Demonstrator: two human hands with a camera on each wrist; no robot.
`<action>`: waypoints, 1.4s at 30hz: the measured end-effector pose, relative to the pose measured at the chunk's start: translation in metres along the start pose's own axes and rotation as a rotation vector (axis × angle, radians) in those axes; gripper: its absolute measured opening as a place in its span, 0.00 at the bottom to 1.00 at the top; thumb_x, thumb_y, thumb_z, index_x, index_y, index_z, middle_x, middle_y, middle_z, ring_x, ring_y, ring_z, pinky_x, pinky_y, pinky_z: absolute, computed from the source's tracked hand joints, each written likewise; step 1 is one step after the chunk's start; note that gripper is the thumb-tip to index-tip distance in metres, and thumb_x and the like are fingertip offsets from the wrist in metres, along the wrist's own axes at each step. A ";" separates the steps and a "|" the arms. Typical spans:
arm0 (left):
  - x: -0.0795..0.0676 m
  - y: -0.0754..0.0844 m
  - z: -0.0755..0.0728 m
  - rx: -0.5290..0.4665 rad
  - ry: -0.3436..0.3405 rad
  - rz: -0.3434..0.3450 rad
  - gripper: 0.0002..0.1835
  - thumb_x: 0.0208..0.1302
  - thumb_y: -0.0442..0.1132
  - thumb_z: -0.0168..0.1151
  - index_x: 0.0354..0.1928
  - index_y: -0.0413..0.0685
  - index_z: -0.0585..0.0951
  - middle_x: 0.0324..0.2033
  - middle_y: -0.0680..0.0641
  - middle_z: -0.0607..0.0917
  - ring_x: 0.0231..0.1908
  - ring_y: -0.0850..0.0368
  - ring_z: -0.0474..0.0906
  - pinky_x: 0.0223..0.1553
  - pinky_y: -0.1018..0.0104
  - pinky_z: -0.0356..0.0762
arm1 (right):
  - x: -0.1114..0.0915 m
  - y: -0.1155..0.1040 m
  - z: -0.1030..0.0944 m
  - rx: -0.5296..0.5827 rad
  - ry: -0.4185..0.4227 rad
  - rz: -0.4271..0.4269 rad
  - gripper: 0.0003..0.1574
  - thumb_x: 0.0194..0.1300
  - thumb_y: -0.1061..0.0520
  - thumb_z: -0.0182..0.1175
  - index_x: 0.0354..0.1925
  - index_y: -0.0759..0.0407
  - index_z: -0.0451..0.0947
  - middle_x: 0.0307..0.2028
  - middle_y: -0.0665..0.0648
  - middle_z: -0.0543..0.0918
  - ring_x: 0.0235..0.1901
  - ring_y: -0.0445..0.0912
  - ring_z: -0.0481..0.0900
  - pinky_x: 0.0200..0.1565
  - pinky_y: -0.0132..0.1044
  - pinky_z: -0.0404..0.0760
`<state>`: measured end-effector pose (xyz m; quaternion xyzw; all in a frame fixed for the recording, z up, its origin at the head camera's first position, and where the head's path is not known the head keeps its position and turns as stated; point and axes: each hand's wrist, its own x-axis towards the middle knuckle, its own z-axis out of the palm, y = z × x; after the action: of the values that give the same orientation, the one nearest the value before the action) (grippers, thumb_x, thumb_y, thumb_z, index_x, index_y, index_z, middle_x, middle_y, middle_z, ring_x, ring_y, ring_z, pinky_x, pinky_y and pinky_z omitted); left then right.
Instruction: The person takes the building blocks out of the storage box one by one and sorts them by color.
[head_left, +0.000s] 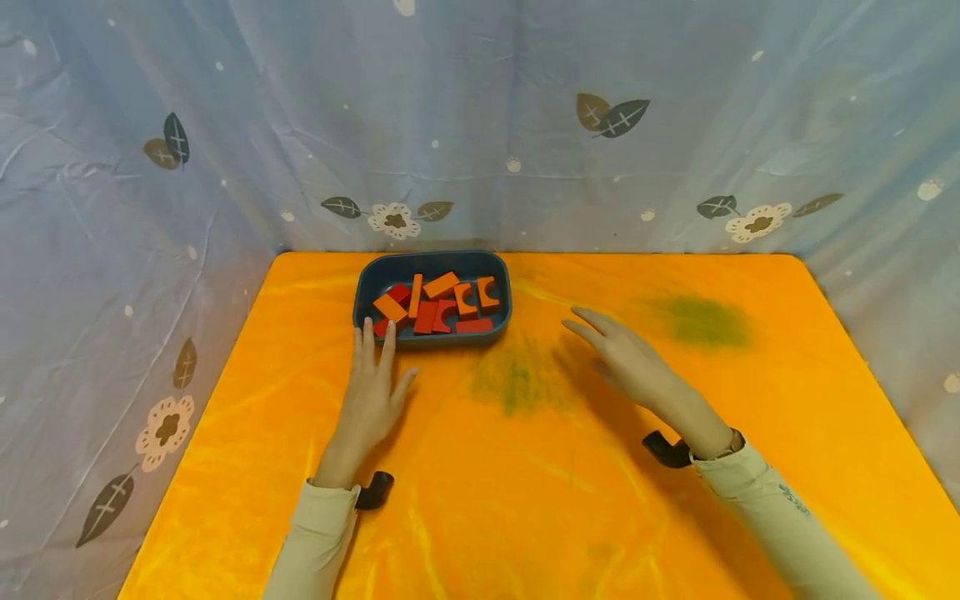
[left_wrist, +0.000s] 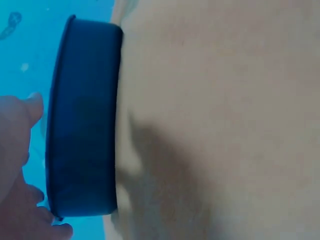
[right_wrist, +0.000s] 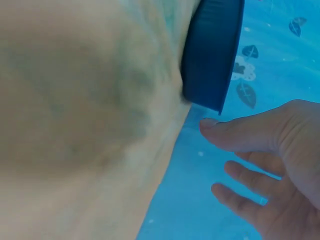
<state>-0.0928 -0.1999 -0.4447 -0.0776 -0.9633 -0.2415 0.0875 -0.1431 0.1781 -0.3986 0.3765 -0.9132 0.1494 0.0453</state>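
Observation:
A dark blue bin [head_left: 457, 341] holds several red and orange blocks, among them an arched orange block [head_left: 464, 302] and an arched red block [head_left: 444, 317]. My left hand [head_left: 367, 404] reaches to the near left corner of the bin, its fingers spread and overlapping the rim. The left wrist view shows that hand [left_wrist: 17, 165] beside the bin's wall [left_wrist: 85, 120]. My right hand [head_left: 633, 362] hovers over the table to the right of the bin, fingers extended and holding nothing. In the right wrist view, its thumb and fingers are apart, short of the bin [right_wrist: 210, 55].
A yellow cloth [head_left: 525, 500] with green smudges covers the table. Pale blue curtains [head_left: 480, 125] printed with leaves and flowers stand behind and at both sides. The bin sits at the table's back edge.

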 end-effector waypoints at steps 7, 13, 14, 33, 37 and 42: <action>0.011 -0.006 0.000 -0.086 0.000 -0.074 0.40 0.77 0.51 0.45 0.77 0.39 0.39 0.75 0.35 0.33 0.74 0.34 0.29 0.67 0.34 0.54 | 0.036 -0.005 -0.009 0.049 -0.026 -0.043 0.42 0.57 0.76 0.64 0.69 0.61 0.66 0.69 0.65 0.64 0.59 0.62 0.74 0.44 0.46 0.83; 0.019 -0.010 0.005 -0.189 0.040 -0.096 0.38 0.79 0.47 0.43 0.77 0.38 0.39 0.75 0.35 0.31 0.75 0.38 0.36 0.69 0.40 0.55 | 0.074 -0.009 -0.012 0.087 -0.050 -0.066 0.35 0.61 0.74 0.61 0.66 0.61 0.70 0.68 0.64 0.68 0.53 0.60 0.79 0.45 0.45 0.83; 0.020 -0.011 0.005 -0.214 0.052 -0.098 0.37 0.79 0.45 0.43 0.77 0.38 0.39 0.75 0.35 0.30 0.74 0.37 0.39 0.69 0.41 0.56 | 0.081 -0.010 -0.011 0.081 -0.058 -0.075 0.35 0.61 0.74 0.61 0.66 0.60 0.71 0.67 0.63 0.68 0.53 0.59 0.79 0.44 0.44 0.83; 0.031 -0.022 0.007 -0.557 0.149 -0.339 0.51 0.71 0.51 0.58 0.77 0.42 0.33 0.77 0.41 0.37 0.76 0.48 0.35 0.74 0.49 0.41 | 0.195 -0.014 0.013 -0.006 -0.347 -0.149 0.27 0.59 0.78 0.59 0.53 0.58 0.83 0.60 0.61 0.78 0.60 0.56 0.74 0.61 0.48 0.75; 0.035 -0.029 0.005 -0.645 0.116 -0.400 0.57 0.65 0.54 0.64 0.77 0.46 0.33 0.77 0.45 0.40 0.76 0.50 0.38 0.74 0.49 0.44 | 0.207 -0.009 0.017 -0.094 -0.405 -0.125 0.26 0.58 0.77 0.62 0.49 0.55 0.86 0.55 0.58 0.82 0.56 0.54 0.77 0.55 0.47 0.80; 0.037 -0.032 0.003 -0.682 0.121 -0.405 0.58 0.63 0.54 0.67 0.77 0.45 0.35 0.77 0.45 0.41 0.76 0.50 0.40 0.74 0.51 0.46 | 0.216 -0.003 0.022 -0.126 -0.484 -0.093 0.25 0.60 0.77 0.60 0.47 0.54 0.86 0.54 0.57 0.82 0.55 0.54 0.78 0.56 0.47 0.79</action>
<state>-0.1354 -0.2226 -0.4546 0.1037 -0.8168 -0.5638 0.0640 -0.2942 0.0231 -0.3765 0.4393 -0.8867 -0.0043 -0.1443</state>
